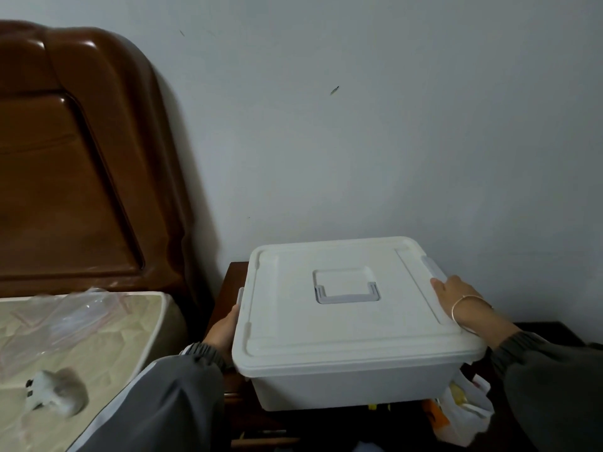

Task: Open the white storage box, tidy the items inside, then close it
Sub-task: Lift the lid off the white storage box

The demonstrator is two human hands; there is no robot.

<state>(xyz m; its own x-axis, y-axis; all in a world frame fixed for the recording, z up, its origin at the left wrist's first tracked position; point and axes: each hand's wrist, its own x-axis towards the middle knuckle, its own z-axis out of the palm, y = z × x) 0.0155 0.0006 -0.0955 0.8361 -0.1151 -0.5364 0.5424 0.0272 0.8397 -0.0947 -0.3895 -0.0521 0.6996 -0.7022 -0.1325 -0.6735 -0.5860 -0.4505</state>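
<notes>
Plainly, the task was at its very start. The box [342, 383] sat on a dark nightstand [232, 282] against the wall, just beside the bed [98, 340], and its lid [293, 324] was still on, lying flat and square on the rim. The handle [347, 293] in the middle of the lid lay folded down and untouched.

The left hand [223, 331] was at the box's left side, by the left latch [240, 296]. Most of it was hidden behind the box, so whether its fingers were curled under the rim or laid flat against the wall could not be told. The right hand [456, 293] rested on the lid's right edge, just below the right latch [432, 267], with the thumb on top. Its fingers went over the far side out of sight, so its grip could not be told either.

Both latches looked pressed down, though that was hard to judge at this angle. Nothing inside could be seen.

So nothing looked done yet. Left were all three parts: freeing the latches and lifting the lid, tidying the contents, then closing up. The hands sat well placed for the first of these, one at each latch.
</notes>
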